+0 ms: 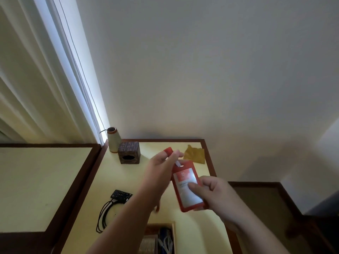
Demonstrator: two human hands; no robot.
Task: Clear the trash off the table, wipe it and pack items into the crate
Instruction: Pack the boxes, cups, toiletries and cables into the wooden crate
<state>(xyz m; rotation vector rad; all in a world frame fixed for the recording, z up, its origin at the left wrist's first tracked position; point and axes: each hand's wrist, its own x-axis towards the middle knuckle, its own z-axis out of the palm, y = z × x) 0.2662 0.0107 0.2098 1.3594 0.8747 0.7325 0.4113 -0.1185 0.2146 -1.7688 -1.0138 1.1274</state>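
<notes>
Bare yellow tabletop [161,226] lies open mid-table. Far left stand a cream cone-shaped vase [113,140] and dark wooden tissue box [129,152]; a black remote [121,195] with looped cord [104,215] blocks the near left, a crumpled yellow cloth [194,154] the far right.

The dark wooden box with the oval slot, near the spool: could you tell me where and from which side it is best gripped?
Grip the dark wooden box across its two upright side faces, coming from above and the near side. It is a squat cube standing flat on the table. The spool crowds its far-left corner, so that side seems tight; the slot looks too narrow to hook safely.
</notes>
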